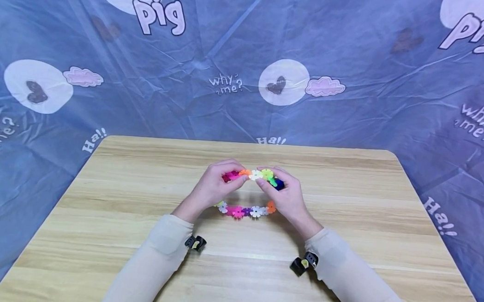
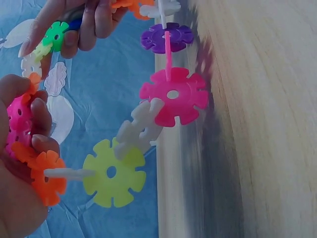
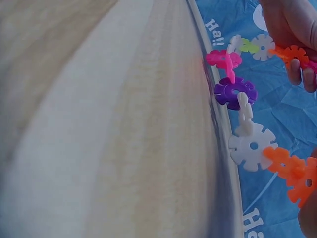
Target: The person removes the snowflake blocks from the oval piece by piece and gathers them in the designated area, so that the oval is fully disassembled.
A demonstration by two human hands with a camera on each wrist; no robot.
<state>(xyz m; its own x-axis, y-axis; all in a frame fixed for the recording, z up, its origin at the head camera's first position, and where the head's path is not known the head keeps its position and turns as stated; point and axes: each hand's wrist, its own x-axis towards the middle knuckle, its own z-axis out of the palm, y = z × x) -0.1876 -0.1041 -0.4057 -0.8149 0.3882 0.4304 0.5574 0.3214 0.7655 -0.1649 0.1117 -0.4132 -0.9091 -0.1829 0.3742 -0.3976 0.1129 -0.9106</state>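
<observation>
A chain of snowflake-shaped plastic building discs is held up above the table by both hands. My left hand (image 1: 215, 182) grips its pink and orange discs, the thumb and fingertips meeting near an orange disc (image 1: 245, 172). My right hand (image 1: 286, 190) pinches the other side, by a yellow-green disc (image 1: 267, 174) and a dark blue disc (image 1: 279, 184). Between the fingertips sits a white disc (image 1: 256, 175). The lower stretch hangs as a curve, with a pink disc (image 2: 174, 95), a purple disc (image 3: 236, 93) and a yellow disc (image 2: 114, 172). Fingers hide parts of the chain.
The wooden table (image 1: 242, 280) lies under both forearms. A blue printed cloth (image 1: 195, 106) hangs behind and beside it. Small black devices are strapped at the left wrist (image 1: 196, 243) and right wrist (image 1: 304, 263).
</observation>
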